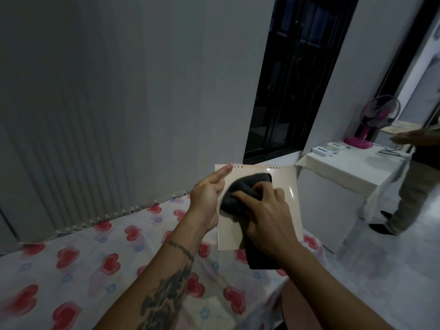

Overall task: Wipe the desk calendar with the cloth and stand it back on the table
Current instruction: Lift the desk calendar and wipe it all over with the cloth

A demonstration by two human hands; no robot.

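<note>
Hands hold things up above the tabletop (71, 270). Left hand (207, 198) grips the calendar (291, 198) by its edge, and right hand (266, 217) squeezes the dark cloth (240, 186) flat against its page.

A white cloth printed with red hearts (71, 270) covers the tabletop. Well apart at right, a pink electric fan (378, 120) stands on a white-draped side table (352, 170), another person (414, 177) beside it.
</note>
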